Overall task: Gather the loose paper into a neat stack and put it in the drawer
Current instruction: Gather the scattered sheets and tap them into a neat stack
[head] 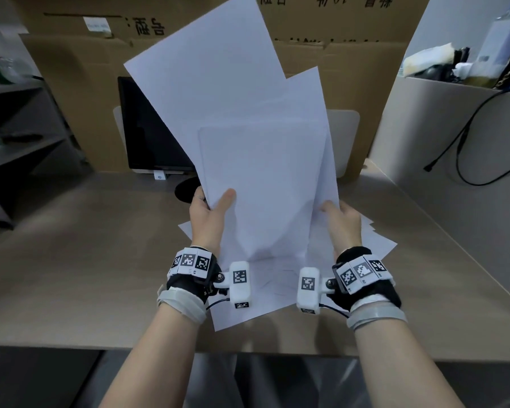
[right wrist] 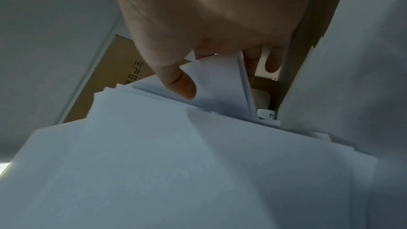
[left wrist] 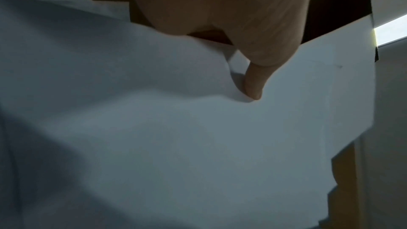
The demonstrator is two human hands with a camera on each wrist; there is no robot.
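Note:
Several white sheets of paper point(head: 256, 160) stand nearly upright and fanned out above the desk. My left hand point(head: 211, 210) grips their lower left edge, thumb on the front sheet. In the left wrist view the thumb point(left wrist: 253, 83) presses the paper point(left wrist: 198, 137). My right hand point(head: 340, 219) pinches the sheets' lower right edge. The right wrist view shows its thumb point(right wrist: 180, 83) on a sheet, fingers behind. More loose sheets point(head: 262, 293) lie spread flat on the desk under both wrists. No drawer shows.
A dark monitor point(head: 150, 128) stands behind the paper on the beige desk point(head: 86, 260), against cardboard boxes point(head: 80, 83). A grey partition point(head: 442, 136) with a hanging black cable point(head: 465, 134) is on the right. Grey shelves point(head: 15, 119) stand at left.

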